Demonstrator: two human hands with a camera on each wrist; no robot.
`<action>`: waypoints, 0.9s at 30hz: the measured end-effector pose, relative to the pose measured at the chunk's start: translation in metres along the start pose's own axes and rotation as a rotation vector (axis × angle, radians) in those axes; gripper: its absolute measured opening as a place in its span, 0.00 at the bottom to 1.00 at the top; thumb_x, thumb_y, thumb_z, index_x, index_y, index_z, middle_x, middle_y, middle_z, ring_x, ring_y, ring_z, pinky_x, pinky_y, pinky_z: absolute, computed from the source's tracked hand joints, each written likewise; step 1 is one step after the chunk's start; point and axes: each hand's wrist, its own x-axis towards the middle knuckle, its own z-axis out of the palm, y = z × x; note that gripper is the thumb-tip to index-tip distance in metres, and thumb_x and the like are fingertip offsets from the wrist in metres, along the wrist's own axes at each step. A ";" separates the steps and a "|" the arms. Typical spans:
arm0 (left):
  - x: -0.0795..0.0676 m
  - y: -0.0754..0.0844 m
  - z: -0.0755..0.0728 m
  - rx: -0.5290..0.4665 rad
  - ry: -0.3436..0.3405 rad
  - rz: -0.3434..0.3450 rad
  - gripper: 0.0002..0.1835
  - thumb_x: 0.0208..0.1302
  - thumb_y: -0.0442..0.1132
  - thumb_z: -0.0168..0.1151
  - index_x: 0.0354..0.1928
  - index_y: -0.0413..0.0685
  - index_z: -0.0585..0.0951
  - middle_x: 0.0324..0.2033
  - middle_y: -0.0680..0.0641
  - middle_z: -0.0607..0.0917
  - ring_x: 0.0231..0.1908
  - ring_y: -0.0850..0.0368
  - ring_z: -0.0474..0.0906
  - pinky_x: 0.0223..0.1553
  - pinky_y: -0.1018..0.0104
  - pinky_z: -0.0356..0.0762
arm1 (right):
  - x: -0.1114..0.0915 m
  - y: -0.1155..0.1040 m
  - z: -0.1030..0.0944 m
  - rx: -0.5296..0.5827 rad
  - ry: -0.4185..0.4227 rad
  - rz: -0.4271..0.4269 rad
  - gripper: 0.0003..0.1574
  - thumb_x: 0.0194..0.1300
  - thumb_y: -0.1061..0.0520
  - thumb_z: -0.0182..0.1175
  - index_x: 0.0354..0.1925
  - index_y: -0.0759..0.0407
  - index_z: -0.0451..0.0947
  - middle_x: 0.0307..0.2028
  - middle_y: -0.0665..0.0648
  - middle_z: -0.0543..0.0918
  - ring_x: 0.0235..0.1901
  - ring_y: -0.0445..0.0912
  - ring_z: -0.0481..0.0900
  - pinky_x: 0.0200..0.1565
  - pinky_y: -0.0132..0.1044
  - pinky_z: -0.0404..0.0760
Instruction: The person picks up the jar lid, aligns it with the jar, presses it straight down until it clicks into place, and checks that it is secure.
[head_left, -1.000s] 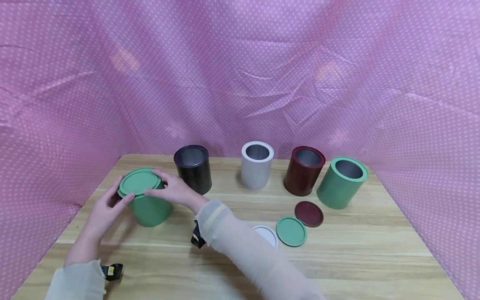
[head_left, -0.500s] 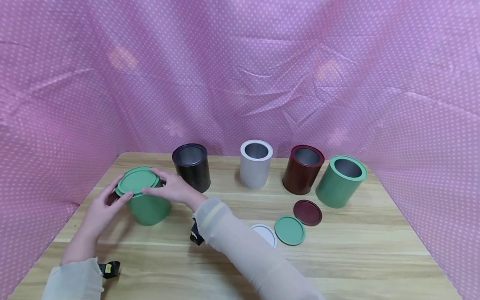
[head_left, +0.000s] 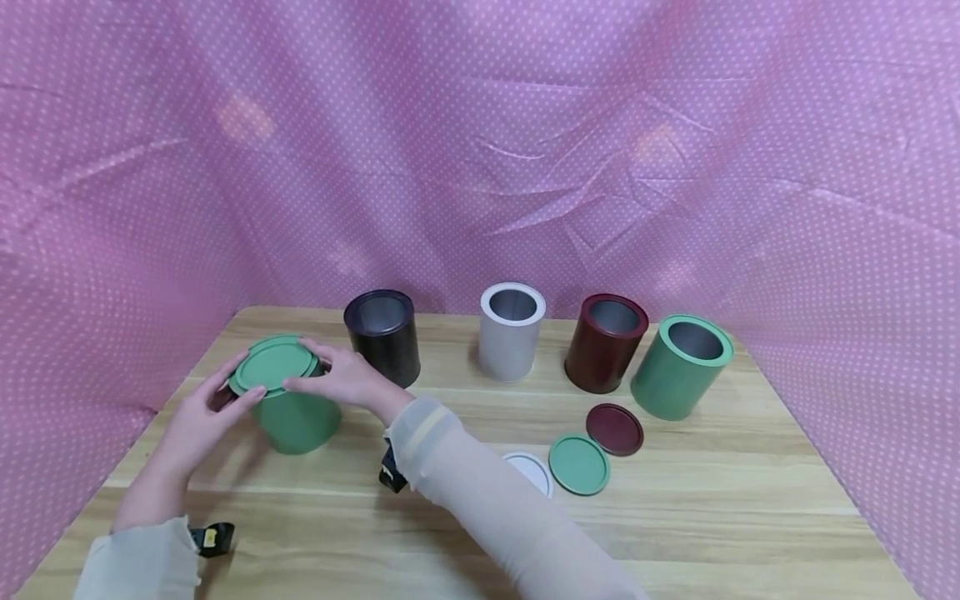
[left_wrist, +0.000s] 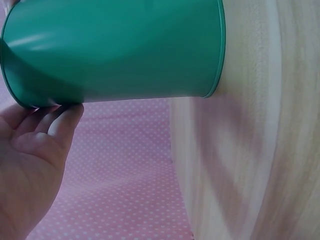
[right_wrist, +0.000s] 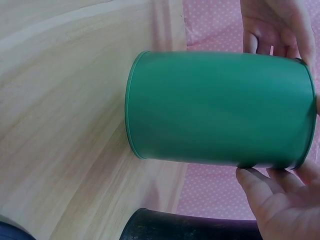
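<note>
At the left of the table in the head view stands a green can [head_left: 300,423], upright, with a green lid [head_left: 273,364] over its mouth. Whether the lid is fully seated, I cannot tell. My left hand [head_left: 197,421] holds the can's top from the left, thumb on the near edge and fingers along the side. From the right my right hand [head_left: 348,382] grips the same rim, its thumb close to the left one. Both wrist views show fingertips against the can's upper wall [left_wrist: 115,50]. The lid's top is hidden there.
Behind stand an open black can [head_left: 386,346], white can [head_left: 510,342], dark red can [head_left: 603,354] and second green can [head_left: 675,387]. Flat on the table lie a dark red lid [head_left: 615,429], another green lid [head_left: 579,464] and a white lid [head_left: 534,473], partly behind my right sleeve.
</note>
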 end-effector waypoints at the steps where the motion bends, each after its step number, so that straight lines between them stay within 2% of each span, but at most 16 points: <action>1: 0.000 0.001 0.000 0.003 -0.002 0.002 0.41 0.71 0.54 0.54 0.76 0.48 0.47 0.69 0.24 0.55 0.65 0.25 0.57 0.47 0.90 0.66 | 0.000 0.000 0.000 0.001 0.003 0.001 0.44 0.60 0.35 0.63 0.71 0.29 0.58 0.68 0.47 0.69 0.66 0.42 0.69 0.62 0.39 0.72; 5: 0.001 0.004 -0.001 0.004 -0.010 0.000 0.41 0.71 0.54 0.54 0.76 0.46 0.47 0.70 0.24 0.55 0.66 0.25 0.57 0.50 0.87 0.68 | -0.001 -0.001 -0.002 0.014 -0.002 -0.003 0.44 0.60 0.36 0.63 0.72 0.31 0.58 0.67 0.48 0.70 0.66 0.43 0.69 0.61 0.39 0.73; 7: 0.001 0.006 -0.002 0.011 -0.018 -0.013 0.42 0.71 0.54 0.53 0.76 0.46 0.47 0.70 0.24 0.55 0.66 0.25 0.57 0.55 0.75 0.73 | -0.002 -0.002 -0.002 0.015 -0.007 -0.005 0.44 0.61 0.36 0.63 0.72 0.31 0.58 0.67 0.48 0.70 0.65 0.43 0.69 0.61 0.39 0.73; 9: 0.001 0.007 -0.003 0.023 -0.024 -0.029 0.42 0.70 0.55 0.53 0.76 0.45 0.47 0.70 0.25 0.55 0.66 0.26 0.57 0.57 0.67 0.74 | -0.002 -0.002 -0.002 0.017 -0.010 -0.007 0.44 0.61 0.36 0.63 0.72 0.32 0.58 0.67 0.48 0.70 0.65 0.43 0.69 0.61 0.39 0.74; 10: 0.001 0.008 -0.003 0.027 -0.028 -0.035 0.42 0.70 0.55 0.53 0.76 0.45 0.46 0.70 0.25 0.55 0.66 0.26 0.57 0.59 0.60 0.73 | -0.003 -0.003 -0.002 0.017 -0.009 -0.007 0.44 0.61 0.37 0.63 0.72 0.32 0.58 0.67 0.48 0.70 0.65 0.43 0.70 0.60 0.39 0.74; 12: 0.002 0.008 -0.003 0.030 -0.031 -0.037 0.42 0.71 0.54 0.53 0.76 0.45 0.46 0.69 0.24 0.56 0.66 0.26 0.58 0.58 0.65 0.74 | -0.003 -0.004 -0.002 0.014 -0.003 -0.004 0.44 0.61 0.37 0.63 0.72 0.32 0.59 0.67 0.48 0.71 0.65 0.43 0.70 0.60 0.39 0.74; 13: 0.003 0.009 -0.003 0.030 -0.031 -0.034 0.42 0.71 0.54 0.54 0.76 0.45 0.47 0.69 0.25 0.56 0.65 0.26 0.59 0.55 0.73 0.75 | -0.004 -0.005 -0.003 0.016 -0.001 -0.001 0.44 0.61 0.37 0.63 0.72 0.32 0.59 0.67 0.48 0.71 0.65 0.43 0.70 0.60 0.39 0.74; 15: 0.003 0.009 -0.003 0.025 -0.028 -0.026 0.42 0.71 0.53 0.54 0.76 0.44 0.47 0.69 0.25 0.57 0.65 0.27 0.59 0.48 0.86 0.72 | -0.005 -0.005 -0.002 0.016 0.005 -0.003 0.44 0.61 0.37 0.63 0.72 0.33 0.59 0.67 0.49 0.71 0.64 0.43 0.70 0.60 0.38 0.74; 17: 0.002 0.009 -0.003 0.015 -0.029 -0.018 0.41 0.71 0.52 0.54 0.76 0.44 0.48 0.69 0.25 0.58 0.65 0.28 0.60 0.42 0.92 0.67 | -0.005 -0.004 -0.002 0.017 0.008 -0.008 0.44 0.61 0.37 0.64 0.72 0.34 0.59 0.67 0.49 0.71 0.64 0.43 0.71 0.60 0.37 0.74; 25: -0.001 0.011 -0.004 0.044 -0.041 -0.042 0.42 0.70 0.54 0.55 0.76 0.46 0.48 0.69 0.26 0.58 0.64 0.27 0.61 0.41 0.88 0.71 | -0.006 -0.004 0.001 0.037 0.019 -0.026 0.44 0.60 0.40 0.65 0.71 0.36 0.61 0.65 0.50 0.74 0.61 0.41 0.74 0.56 0.33 0.75; 27: -0.002 0.012 -0.005 0.057 -0.048 -0.045 0.42 0.70 0.54 0.55 0.76 0.46 0.47 0.69 0.26 0.58 0.65 0.27 0.60 0.49 0.77 0.77 | -0.007 -0.005 0.001 0.037 0.018 -0.027 0.44 0.60 0.40 0.65 0.71 0.37 0.61 0.65 0.50 0.74 0.60 0.41 0.74 0.56 0.33 0.75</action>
